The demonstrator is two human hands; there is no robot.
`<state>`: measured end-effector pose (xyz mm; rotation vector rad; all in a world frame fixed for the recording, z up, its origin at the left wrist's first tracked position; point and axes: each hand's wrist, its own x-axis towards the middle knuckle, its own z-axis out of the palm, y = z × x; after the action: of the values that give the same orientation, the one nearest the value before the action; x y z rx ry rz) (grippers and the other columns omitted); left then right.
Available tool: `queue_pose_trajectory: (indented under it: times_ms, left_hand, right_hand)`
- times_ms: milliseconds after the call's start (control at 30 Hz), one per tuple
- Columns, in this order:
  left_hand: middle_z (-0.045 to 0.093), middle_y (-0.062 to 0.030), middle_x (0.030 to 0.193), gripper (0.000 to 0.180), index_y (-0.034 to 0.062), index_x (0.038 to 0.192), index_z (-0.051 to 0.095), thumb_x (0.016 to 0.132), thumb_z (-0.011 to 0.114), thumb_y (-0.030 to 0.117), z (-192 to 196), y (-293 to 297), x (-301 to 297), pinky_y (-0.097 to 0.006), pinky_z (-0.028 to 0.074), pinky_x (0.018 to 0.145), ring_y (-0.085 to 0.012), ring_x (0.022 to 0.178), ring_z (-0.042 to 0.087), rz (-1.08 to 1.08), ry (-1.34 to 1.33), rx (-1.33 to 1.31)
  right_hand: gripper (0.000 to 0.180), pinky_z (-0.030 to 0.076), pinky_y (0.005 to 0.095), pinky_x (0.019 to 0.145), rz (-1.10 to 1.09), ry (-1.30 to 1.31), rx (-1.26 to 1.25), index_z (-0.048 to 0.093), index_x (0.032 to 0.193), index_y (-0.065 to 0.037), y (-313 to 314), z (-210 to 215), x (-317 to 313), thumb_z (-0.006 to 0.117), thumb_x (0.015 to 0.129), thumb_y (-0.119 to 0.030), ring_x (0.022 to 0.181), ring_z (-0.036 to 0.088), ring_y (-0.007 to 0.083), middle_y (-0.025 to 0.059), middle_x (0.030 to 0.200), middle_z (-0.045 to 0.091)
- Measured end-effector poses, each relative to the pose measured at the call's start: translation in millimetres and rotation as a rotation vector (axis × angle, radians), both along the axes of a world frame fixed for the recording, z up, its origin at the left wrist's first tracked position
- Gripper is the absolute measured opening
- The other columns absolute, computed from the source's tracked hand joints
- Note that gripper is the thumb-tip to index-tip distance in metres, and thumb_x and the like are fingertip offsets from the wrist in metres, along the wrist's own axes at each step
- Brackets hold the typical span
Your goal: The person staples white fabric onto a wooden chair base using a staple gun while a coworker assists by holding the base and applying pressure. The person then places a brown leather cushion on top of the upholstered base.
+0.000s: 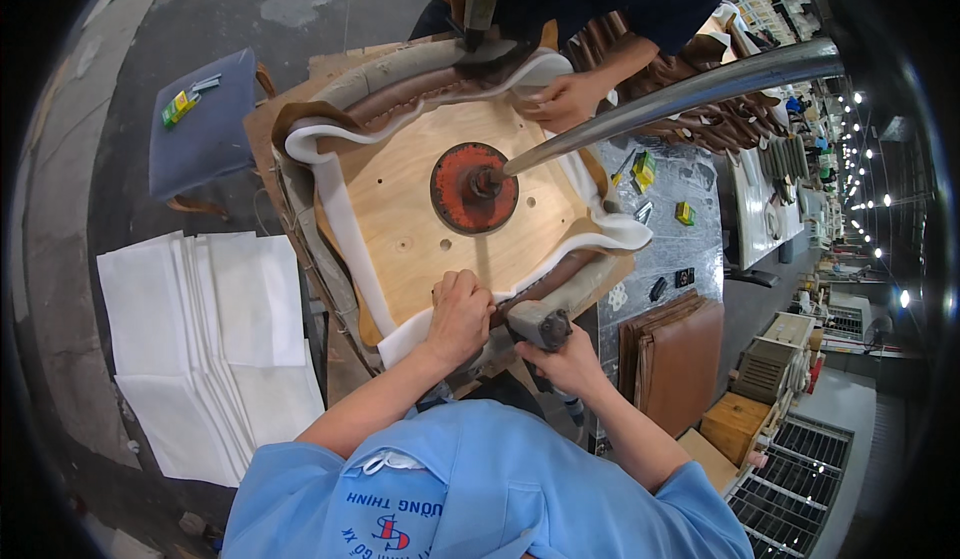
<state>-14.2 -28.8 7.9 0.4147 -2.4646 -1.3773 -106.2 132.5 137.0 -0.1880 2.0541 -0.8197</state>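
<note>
My left hand (461, 317) is closed, its curled fingers pinching the white padding (402, 339) at the near edge of a plywood seat board (400, 244). In my right hand (570, 361) is a grey staple gun (541, 325), its head close to the near right edge of the board. Brown leather (550, 277) with a stitched seam runs around the board below the padding. A round red press plate (474, 187) rests on the middle of the board, joined to a thick metal rod (690, 102) slanting off to the upper right.
Across the board, a co-worker's hand (565, 101) touches the padding, while the other holds a staple gun (479, 9). White sheets (205, 339) are stacked at left beside a blue-covered stool (205, 124). At right stand a plastic-covered table (680, 249) and brown leather pieces (680, 354).
</note>
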Motion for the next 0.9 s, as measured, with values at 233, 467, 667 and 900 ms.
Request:
queue_pose_trajectory:
  times_ms: [233,467,667,900]
  left_hand:
    - [0.057,-0.0120,0.103,0.012,0.0049,0.094,0.070,0.084,0.075,0.004,-1.3,-4.6,-2.6,-0.049,0.042,0.090,-0.0351,0.103,0.052,0.020,-0.015,0.000]
    - [0.054,-0.0198,0.129,0.031,0.0033,0.111,0.068,0.084,0.080,0.012,10.3,-26.5,15.0,-0.055,0.041,0.109,-0.0428,0.127,0.048,-0.017,-0.012,-0.048]
    - [0.048,-0.0169,0.146,0.041,0.0062,0.116,0.067,0.084,0.084,0.025,10.6,-7.8,6.1,-0.058,0.027,0.124,-0.0435,0.147,0.036,0.030,-0.076,-0.170]
    - [0.049,-0.0119,0.145,0.035,0.0096,0.115,0.069,0.086,0.081,0.024,6.5,-8.6,2.7,-0.057,0.025,0.126,-0.0378,0.148,0.037,0.082,-0.086,-0.152]
  right_hand:
    - [0.062,0.056,0.0347,0.100,-0.001,0.018,-0.018,0.061,0.145,-0.002,-7.5,-11.0,3.1,0.085,0.090,-0.016,0.111,0.071,0.0168,0.0122,0.122,0.075]
    - [0.066,0.058,0.0308,0.070,-0.045,0.059,-0.011,0.058,0.149,-0.003,-0.8,-9.2,5.7,0.085,0.091,-0.017,0.082,0.067,0.0110,0.0082,0.110,0.073]
    - [0.065,0.053,0.0276,0.061,-0.137,0.004,-0.067,0.057,0.151,-0.004,3.2,-1.1,13.9,0.083,0.092,-0.015,0.070,0.062,0.0102,0.0041,0.100,0.071]
    - [0.065,0.055,0.0285,0.062,-0.093,-0.025,0.006,0.058,0.151,-0.006,-7.5,-0.1,15.3,0.084,0.092,-0.016,0.070,0.062,0.0097,0.0048,0.100,0.072]
